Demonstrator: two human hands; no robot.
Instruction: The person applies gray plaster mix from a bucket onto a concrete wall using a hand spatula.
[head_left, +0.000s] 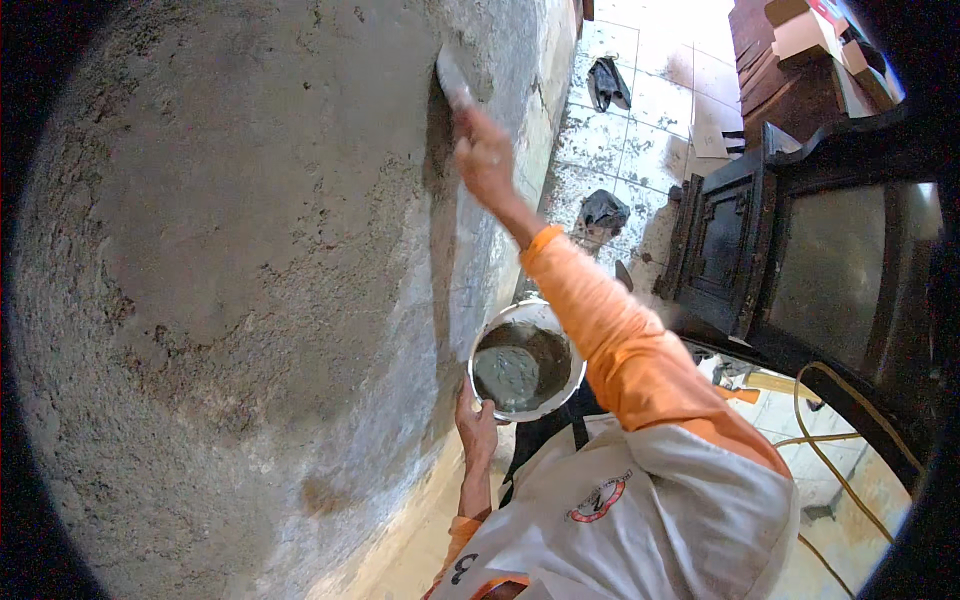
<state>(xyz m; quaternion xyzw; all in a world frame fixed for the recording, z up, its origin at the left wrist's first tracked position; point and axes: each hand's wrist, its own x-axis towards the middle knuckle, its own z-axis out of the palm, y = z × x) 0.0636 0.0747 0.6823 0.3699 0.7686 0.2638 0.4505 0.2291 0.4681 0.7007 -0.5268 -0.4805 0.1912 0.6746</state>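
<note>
My right hand [482, 150] is closed round the handle of a flat metal trowel [450, 74], its blade against or very close to the rough grey plastered wall [240, 200], high in the picture. Lower down, my left hand [474, 420] grips the white rim of a round bucket [521, 409] beside the wall. Wet grey mortar [508, 372] lies inside the bucket, with darker residue round its inner side.
A white tiled floor [650, 100] spotted with grey splashes runs along the wall, with two dark crumpled bags [607, 82] on it. At right stand dark carved wooden furniture [830, 260] and open cardboard boxes [800, 30]. A yellow cord [830, 462] loops at lower right.
</note>
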